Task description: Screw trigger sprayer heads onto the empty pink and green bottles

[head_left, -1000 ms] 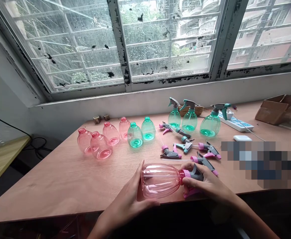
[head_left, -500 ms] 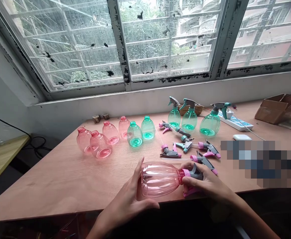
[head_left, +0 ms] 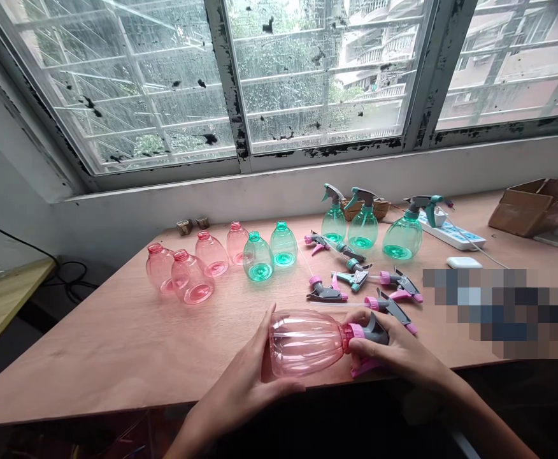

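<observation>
A pink ribbed spray bottle [head_left: 302,344] lies sideways in the air above the table's front edge, its neck to the right. My left hand [head_left: 253,373] cups its base, with the fingers behind and the thumb below. At the neck, my right hand [head_left: 379,341] grips the spray head, thumb near the pink collar [head_left: 354,331]. The grey top and part of the pink trigger [head_left: 367,366] show around the fingers. Just beyond lie several loose spray heads [head_left: 329,292], mostly grey and pink, a few grey and green.
Open pink bottles [head_left: 193,284] and two open green bottles [head_left: 258,261] stand at left and centre. Three green bottles with spray heads [head_left: 403,239] stand farther back. A power strip [head_left: 451,233], white case [head_left: 464,263] and cardboard box [head_left: 537,210] are at right.
Hardly anything differs. Both hands keep the pink spray bottle in almost the same place; the camera view has shifted very slightly.
</observation>
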Tool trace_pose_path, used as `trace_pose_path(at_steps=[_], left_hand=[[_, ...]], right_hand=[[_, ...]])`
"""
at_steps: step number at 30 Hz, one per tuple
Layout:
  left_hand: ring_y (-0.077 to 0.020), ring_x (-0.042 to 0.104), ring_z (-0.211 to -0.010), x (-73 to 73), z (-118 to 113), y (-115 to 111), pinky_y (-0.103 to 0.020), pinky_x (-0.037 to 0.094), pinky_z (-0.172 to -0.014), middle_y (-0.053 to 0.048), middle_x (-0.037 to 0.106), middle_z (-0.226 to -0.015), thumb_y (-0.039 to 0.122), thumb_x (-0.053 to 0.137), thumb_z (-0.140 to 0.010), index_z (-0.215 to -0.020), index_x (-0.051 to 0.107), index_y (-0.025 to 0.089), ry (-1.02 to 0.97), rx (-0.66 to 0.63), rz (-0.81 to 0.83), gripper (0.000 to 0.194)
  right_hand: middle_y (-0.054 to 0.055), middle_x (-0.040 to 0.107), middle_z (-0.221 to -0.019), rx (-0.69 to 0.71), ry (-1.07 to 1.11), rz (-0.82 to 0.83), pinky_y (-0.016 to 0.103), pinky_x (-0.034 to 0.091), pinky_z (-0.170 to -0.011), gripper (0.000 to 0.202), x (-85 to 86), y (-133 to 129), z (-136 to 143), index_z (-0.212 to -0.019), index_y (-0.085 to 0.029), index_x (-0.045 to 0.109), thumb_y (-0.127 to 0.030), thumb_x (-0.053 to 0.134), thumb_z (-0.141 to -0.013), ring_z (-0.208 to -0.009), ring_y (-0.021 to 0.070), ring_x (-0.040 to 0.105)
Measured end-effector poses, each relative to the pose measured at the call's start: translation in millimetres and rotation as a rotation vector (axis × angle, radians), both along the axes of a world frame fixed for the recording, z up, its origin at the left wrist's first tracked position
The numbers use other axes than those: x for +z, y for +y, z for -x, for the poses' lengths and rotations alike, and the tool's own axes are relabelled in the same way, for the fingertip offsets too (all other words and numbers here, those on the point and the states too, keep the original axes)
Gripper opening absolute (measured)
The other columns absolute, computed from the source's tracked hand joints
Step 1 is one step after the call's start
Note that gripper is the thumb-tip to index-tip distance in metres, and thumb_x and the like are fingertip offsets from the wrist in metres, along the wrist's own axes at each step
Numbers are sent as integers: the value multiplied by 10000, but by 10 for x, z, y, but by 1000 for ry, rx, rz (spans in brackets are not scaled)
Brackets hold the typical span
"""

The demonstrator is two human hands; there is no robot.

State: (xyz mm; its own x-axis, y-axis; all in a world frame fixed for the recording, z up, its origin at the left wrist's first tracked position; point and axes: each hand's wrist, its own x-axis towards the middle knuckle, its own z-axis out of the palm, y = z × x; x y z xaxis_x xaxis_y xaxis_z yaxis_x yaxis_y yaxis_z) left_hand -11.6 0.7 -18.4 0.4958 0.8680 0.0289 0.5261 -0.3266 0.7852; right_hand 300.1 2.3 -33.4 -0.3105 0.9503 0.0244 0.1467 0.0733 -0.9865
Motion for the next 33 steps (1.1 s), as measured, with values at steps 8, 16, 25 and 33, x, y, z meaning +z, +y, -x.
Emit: trace_pose_path(at_steps=[8,16,25,33], left_hand=[[-335,393,-1548,32,-32,-11,-501,307,-1285,-95,340,-1716,453,794,-878,-1660,-97,356,-45,1,3,1189],[-341,357,-1565,20,-18,-15,-509,289,-1291,-115,300,-1730,463,796,-876,-1661,-108,339,-22,2,-20,1204],[-335,361,-1563,49,-37,-18,-497,307,-1284,-115,300,-1731,434,780,-893,-1662,-117,316,-21,0,-3,1188],[-334,264,-1605,26,-25,-9,-504,233,-1318,-106,220,-1758,416,784,-885,-1677,40,287,5,3,-19,1094]], right_hand=[[27,770,-844,28,32,12,343,575,-815,368,10,-10,5,-1098,-193,617,-484,759,-922,-804,230,760],[32,785,-828,43,85,32,347,592,-782,347,37,-32,27,-1079,-184,619,-450,770,-916,-760,235,778],[38,762,-874,16,13,21,362,560,-806,392,40,-32,11,-1088,-181,633,-495,775,-902,-800,232,736],[24,738,-877,9,2,10,337,540,-804,396,-25,-3,-22,-1078,-183,642,-506,781,-896,-813,216,706]])
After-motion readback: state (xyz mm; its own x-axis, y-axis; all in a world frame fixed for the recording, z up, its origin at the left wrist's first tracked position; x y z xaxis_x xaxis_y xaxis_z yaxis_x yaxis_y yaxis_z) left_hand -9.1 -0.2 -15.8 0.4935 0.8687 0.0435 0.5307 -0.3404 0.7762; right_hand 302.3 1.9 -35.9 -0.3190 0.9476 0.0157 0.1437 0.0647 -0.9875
